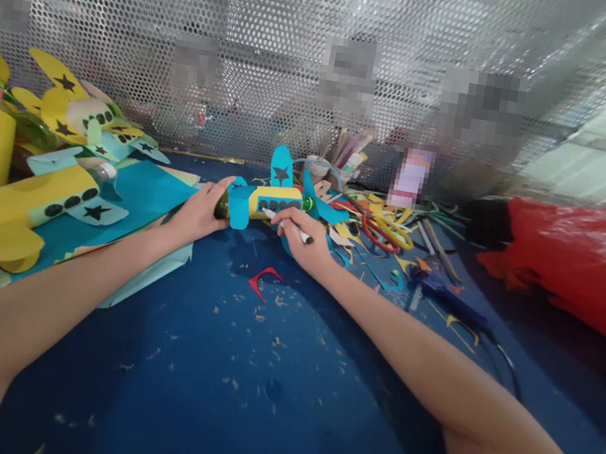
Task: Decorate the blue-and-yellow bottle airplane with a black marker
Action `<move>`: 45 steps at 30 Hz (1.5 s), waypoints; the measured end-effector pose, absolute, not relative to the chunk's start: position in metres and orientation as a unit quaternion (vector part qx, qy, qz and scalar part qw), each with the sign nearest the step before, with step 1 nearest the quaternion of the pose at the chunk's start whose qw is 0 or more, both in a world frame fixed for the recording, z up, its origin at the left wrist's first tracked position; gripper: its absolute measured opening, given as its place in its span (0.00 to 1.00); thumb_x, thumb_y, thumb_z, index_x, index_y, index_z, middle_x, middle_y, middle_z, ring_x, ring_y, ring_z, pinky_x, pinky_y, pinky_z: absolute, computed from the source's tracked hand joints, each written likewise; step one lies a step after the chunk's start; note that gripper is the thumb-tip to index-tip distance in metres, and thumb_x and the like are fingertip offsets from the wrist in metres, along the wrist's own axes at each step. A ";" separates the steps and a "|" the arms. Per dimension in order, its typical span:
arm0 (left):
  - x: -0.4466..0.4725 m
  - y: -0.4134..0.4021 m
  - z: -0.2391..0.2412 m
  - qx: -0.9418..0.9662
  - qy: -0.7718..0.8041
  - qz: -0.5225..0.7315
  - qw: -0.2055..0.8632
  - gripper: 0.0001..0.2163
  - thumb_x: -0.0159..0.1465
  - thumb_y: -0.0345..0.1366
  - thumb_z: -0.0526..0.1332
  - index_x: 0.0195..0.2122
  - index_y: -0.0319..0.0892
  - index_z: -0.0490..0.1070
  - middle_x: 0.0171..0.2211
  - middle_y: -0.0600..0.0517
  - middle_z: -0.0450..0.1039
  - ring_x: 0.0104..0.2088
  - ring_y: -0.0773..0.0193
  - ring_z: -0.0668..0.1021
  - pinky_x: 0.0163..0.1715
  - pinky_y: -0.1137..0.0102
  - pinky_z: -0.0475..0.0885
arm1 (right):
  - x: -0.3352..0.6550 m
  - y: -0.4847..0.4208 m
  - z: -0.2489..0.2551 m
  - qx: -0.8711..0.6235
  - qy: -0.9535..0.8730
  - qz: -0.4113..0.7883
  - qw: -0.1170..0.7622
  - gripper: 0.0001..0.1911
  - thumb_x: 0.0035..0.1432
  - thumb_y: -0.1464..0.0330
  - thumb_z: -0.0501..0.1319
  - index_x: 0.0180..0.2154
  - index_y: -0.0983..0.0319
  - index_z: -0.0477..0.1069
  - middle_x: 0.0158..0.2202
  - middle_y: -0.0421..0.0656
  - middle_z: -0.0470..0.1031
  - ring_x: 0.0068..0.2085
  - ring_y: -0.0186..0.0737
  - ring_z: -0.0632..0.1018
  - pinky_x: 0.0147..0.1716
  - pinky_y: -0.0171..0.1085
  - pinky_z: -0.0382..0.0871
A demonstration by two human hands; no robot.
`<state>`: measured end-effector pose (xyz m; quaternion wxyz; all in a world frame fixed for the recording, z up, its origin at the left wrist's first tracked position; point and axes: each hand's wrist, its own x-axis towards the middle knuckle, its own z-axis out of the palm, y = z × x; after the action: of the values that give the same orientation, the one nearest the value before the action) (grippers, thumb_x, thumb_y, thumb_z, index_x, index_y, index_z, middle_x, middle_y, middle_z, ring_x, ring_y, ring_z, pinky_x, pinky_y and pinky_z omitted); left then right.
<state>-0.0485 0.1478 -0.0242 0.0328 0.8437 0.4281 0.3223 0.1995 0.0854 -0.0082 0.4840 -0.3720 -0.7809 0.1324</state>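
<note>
A toy plane [279, 196], made from a green bottle wrapped in yellow with blue wings and a black star on one fin, lies on the blue table. My left hand [205, 207] is closed around its left end. In my right hand [305, 239] is a marker pen [302, 234], white with a dark end. Its tip meets the row of dark round windows on the plane's side. Blue card sheets [152, 190] lie under and beside my left forearm.
Several finished bottle planes [11, 197] crowd the left. Paper scraps, scissors [380, 234] and a blue glue gun [448, 296] with a cord lie at right. A red plastic bag [587, 263] sits farther right. A red scrap [264, 280] lies in front. Perforated metal sheeting [275, 44] stands behind.
</note>
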 end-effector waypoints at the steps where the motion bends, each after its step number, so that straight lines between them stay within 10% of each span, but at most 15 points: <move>1: -0.048 0.147 -0.024 0.844 0.428 0.322 0.033 0.40 0.56 0.36 0.69 0.67 0.44 0.52 0.61 0.41 0.66 0.56 0.44 0.72 0.56 0.52 0.68 | 0.199 0.086 -0.008 -0.370 -0.782 0.133 0.484 0.12 0.61 0.72 0.51 0.31 0.59 0.72 0.24 0.38 0.70 0.29 0.36 0.72 0.34 0.37 0.66; 45: -0.049 0.149 -0.029 0.845 0.409 0.344 0.035 0.40 0.56 0.37 0.70 0.67 0.46 0.52 0.58 0.41 0.68 0.56 0.45 0.72 0.55 0.52 0.68 | 0.200 0.086 -0.009 -0.377 -0.778 0.110 0.490 0.12 0.61 0.72 0.52 0.31 0.59 0.72 0.24 0.38 0.70 0.28 0.37 0.72 0.33 0.38 0.66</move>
<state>-0.0486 0.1493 -0.0294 0.0352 0.8446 0.4086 0.3443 0.2005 0.0862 -0.0091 0.4904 -0.3770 -0.7780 0.1096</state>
